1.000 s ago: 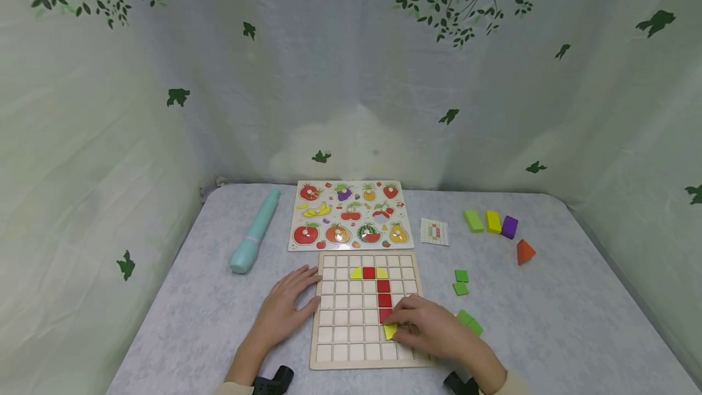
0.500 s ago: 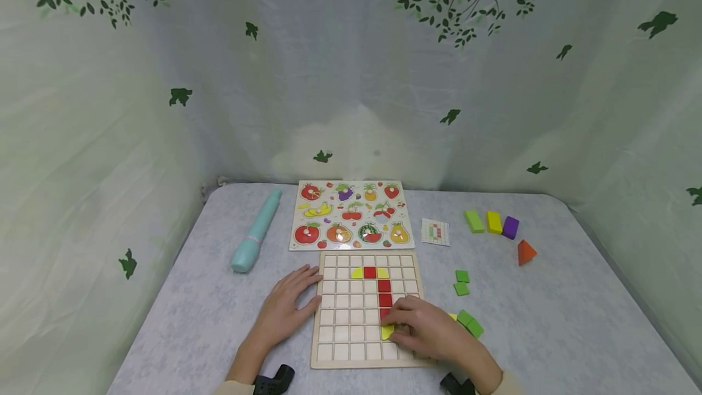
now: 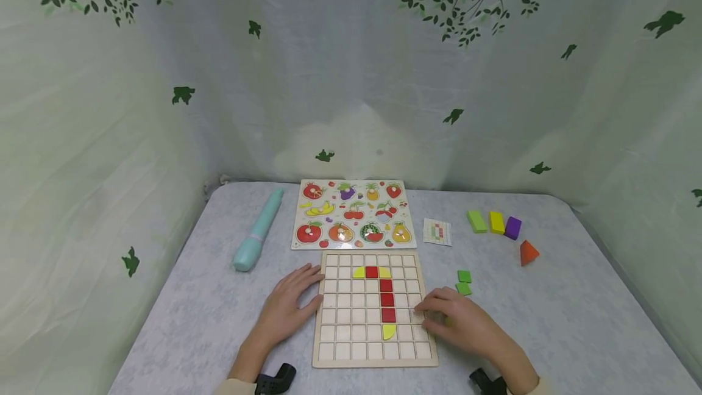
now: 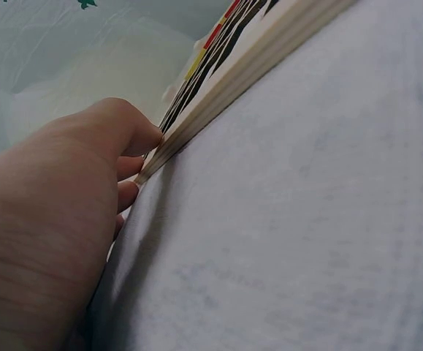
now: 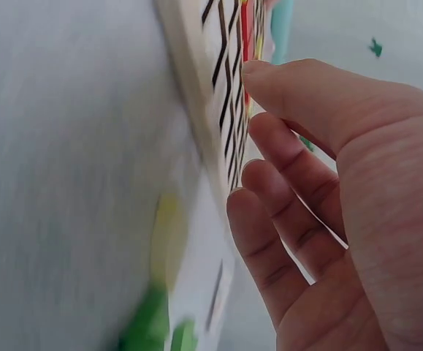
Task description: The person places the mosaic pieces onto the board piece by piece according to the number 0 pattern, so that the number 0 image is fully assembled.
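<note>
A wooden grid board [image 3: 351, 322] lies near the table's front edge. It holds a column of red tiles [image 3: 386, 299], topped by a red tile between two yellow pieces. A yellow curved piece [image 3: 389, 331] sits in the board below the red column. My left hand [image 3: 307, 288] rests flat against the board's left edge [image 4: 255, 66], its fingers [image 4: 134, 139] touching the rim. My right hand [image 3: 439, 313] hovers over the board's right edge [image 5: 218, 58], fingers [image 5: 269, 219] loosely bent and holding nothing. Two green tiles [image 3: 464, 283] lie right of the board.
A fruit puzzle [image 3: 353, 215] lies behind the board, a teal tube [image 3: 258, 230] to its left and a pattern card [image 3: 437, 231] to its right. Green [image 3: 476, 221], yellow [image 3: 496, 222], purple [image 3: 512, 227] and orange [image 3: 529, 252] blocks sit far right. Leaf-print curtains enclose the table.
My right hand let go of the yellow piece, which now lies in the board, and moved right to the board's edge. The left hand stayed put.
</note>
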`<state>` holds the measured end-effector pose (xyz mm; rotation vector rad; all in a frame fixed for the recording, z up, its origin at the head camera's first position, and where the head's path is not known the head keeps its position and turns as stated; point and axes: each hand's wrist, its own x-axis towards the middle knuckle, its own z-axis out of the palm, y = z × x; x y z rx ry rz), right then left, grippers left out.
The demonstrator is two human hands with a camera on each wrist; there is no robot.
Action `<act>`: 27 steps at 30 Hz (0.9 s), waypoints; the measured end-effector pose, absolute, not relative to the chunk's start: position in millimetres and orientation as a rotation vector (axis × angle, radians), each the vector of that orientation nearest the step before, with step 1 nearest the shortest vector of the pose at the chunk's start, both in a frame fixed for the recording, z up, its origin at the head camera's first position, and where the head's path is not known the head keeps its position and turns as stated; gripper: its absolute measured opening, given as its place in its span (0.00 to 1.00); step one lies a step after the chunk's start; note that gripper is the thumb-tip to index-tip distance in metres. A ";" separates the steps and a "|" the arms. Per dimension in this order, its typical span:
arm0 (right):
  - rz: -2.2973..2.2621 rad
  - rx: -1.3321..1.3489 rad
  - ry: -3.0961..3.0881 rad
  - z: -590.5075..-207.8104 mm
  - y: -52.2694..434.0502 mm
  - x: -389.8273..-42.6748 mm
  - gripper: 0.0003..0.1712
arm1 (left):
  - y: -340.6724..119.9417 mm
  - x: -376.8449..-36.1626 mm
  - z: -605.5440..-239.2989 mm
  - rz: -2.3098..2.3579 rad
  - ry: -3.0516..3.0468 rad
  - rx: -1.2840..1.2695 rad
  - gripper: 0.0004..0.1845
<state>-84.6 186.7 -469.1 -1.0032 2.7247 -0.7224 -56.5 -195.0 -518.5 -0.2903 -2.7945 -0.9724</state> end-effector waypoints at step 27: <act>-0.569 -0.471 2.812 -478.3 263.9 -78.5 0.31 | -195.2 -56.2 -518.8 -0.972 -2.789 -0.288 0.24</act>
